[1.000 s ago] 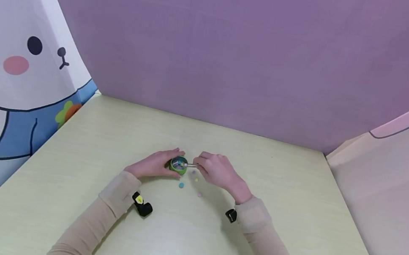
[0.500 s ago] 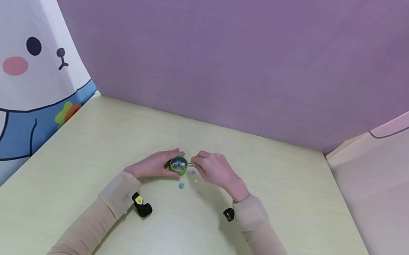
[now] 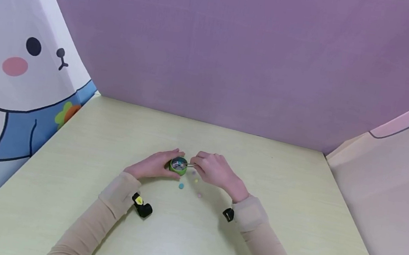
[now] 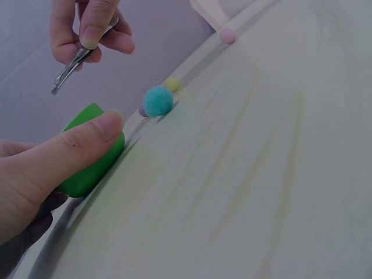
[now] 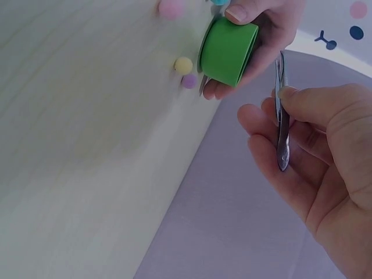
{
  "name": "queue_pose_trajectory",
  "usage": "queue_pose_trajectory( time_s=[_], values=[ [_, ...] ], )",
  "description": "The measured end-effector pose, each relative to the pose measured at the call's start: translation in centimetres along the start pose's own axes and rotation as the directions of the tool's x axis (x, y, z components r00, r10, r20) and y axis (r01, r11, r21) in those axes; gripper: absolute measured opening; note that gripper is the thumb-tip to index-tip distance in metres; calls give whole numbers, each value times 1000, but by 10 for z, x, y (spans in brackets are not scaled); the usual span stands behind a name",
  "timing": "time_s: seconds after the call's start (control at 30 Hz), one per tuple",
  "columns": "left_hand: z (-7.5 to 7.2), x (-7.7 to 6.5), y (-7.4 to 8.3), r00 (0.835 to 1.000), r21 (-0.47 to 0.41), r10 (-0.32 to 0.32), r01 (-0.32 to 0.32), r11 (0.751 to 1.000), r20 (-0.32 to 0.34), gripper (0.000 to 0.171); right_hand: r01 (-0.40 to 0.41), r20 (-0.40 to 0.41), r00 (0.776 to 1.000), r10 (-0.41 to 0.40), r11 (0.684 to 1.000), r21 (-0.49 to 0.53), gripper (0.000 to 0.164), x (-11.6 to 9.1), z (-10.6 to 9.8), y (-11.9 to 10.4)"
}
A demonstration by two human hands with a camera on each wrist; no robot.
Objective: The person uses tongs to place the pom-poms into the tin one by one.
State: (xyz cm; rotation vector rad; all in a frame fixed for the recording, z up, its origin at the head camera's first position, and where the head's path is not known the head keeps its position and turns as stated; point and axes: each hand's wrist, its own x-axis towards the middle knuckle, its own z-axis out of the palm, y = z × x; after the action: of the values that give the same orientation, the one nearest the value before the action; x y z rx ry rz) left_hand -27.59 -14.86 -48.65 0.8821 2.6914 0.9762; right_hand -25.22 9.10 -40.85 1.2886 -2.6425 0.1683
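Observation:
A small green cup (image 3: 172,169) stands on the table, its opening facing up. My left hand (image 3: 155,165) holds it, with the thumb along the near side of the green wall (image 4: 90,171). Just to the right, my right hand (image 3: 215,172) pinches metal tweezers (image 5: 282,125) between thumb and fingers. Their tips reach over the cup's opening and hold nothing in the left wrist view. Small things lie inside the cup, too blurred to make out. Beside it on the table are pom-poms: teal (image 4: 158,101), yellow (image 5: 183,65), purple (image 5: 189,81) and pink (image 4: 228,36).
The pale wooden table (image 3: 175,243) ends at a purple backdrop (image 3: 236,55). A panel with a cartoon animal (image 3: 3,51) rises on the left, and a pale pink panel (image 3: 392,189) on the right. Black wrist cameras hang below both sleeves.
My right hand has shifted slightly left toward the cup with the tweezers. A pale pom-pom seen at their tips before no longer shows there. My left hand has stayed on the cup.

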Motion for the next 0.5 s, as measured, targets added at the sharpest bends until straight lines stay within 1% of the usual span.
queue_pose_trajectory(
  time_s=[0.2, 0.5],
  values=[
    [-1, 0, 3, 1000, 13, 15, -15, 1000, -9, 86, -11, 16, 1000, 11, 1000, 0, 15, -1, -1, 1],
    [0, 0, 3, 1000, 10, 8, -8, 1000, -1, 87, 4, 5, 1000, -4, 1000, -13, 13, -5, -2, 2]
  ],
)
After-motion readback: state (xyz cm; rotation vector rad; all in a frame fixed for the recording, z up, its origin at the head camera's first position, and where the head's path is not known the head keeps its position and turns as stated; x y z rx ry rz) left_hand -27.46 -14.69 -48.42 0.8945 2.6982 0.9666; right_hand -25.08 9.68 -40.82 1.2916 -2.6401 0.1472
